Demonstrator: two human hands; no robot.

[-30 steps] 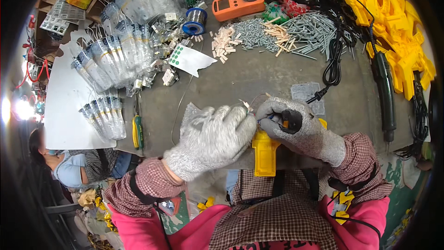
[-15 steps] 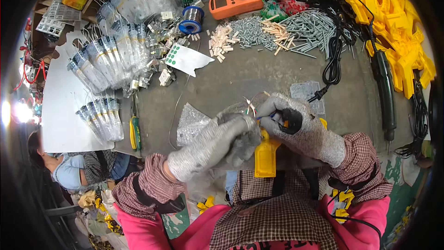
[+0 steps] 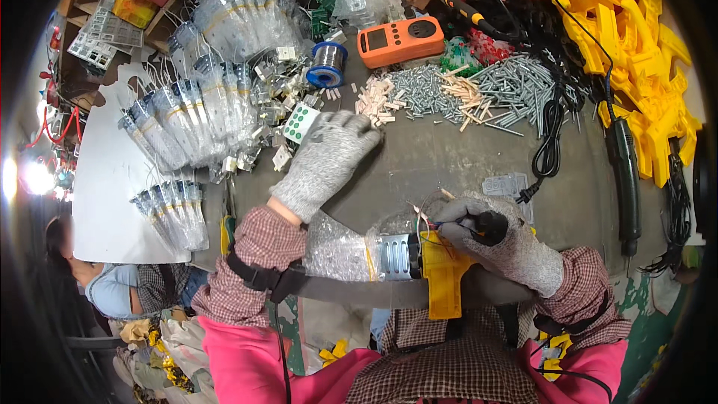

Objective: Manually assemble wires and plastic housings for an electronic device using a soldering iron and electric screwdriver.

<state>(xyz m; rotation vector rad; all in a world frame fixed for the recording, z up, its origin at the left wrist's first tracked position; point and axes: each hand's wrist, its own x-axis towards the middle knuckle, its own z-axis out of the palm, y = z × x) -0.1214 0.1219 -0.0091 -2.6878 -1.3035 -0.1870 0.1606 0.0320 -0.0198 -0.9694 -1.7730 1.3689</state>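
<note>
My left hand [image 3: 333, 157], in a grey knitted glove, reaches over the table beside a pile of small pale connector pieces [image 3: 380, 101]. Its fingers are extended and slightly apart; nothing shows in them. My right hand [image 3: 497, 243], gloved too, is closed in a pinch on thin coloured wires [image 3: 423, 218] above a yellow plastic housing [image 3: 445, 284]. That housing lies at the table's near edge, partly covered by my fingers. To its left, touching it, is a silvery slotted part [image 3: 396, 256] in clear bubble wrap [image 3: 336, 247] with a rubber band.
Bagged parts [image 3: 161, 131] fan out at the left by a white dotted sticker sheet [image 3: 301, 123]. Behind are a solder spool [image 3: 327, 64], an orange meter [image 3: 400, 41] and screws [image 3: 516, 90]. Yellow housings [image 3: 636, 52] and a corded black tool [image 3: 624, 187] are at right.
My left hand has left the wires and moved up and left to the pale pieces. The bubble-wrapped part now shows beside the yellow housing. My right hand stays at the wires.
</note>
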